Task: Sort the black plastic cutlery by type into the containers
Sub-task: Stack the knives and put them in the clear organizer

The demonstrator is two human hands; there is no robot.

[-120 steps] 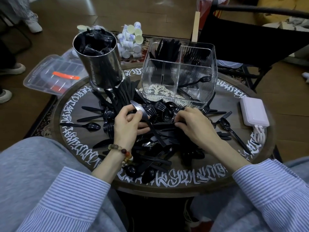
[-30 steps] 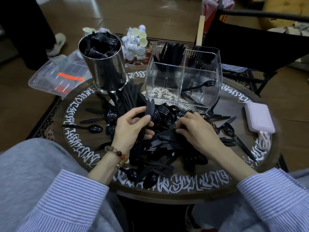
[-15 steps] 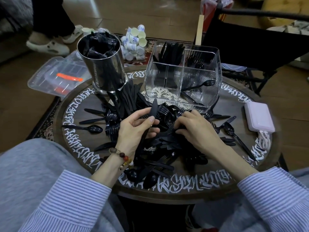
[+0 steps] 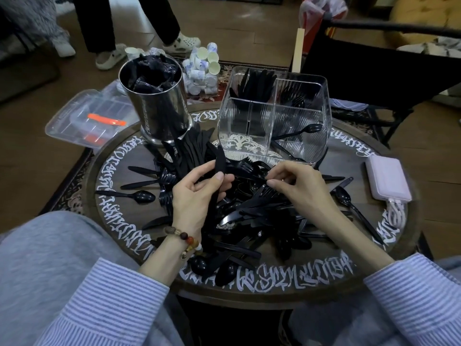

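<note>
Left hand point(image 4: 197, 196) around knife point(image 4: 219, 166), apparently.

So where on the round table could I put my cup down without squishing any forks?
Bare wood shows on the round table between the clear divided container and the pink power bank. A smaller patch lies at the left edge, above the lone spoon. The middle is crowded: the cutlery pile sits under both hands, reaching up to the metal canister.

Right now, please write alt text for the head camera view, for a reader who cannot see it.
A person's left hand holds a black plastic knife upright over a heap of black cutlery on a round table, while the right hand picks at the heap. Behind stand a steel canister and a clear divided container.
</note>
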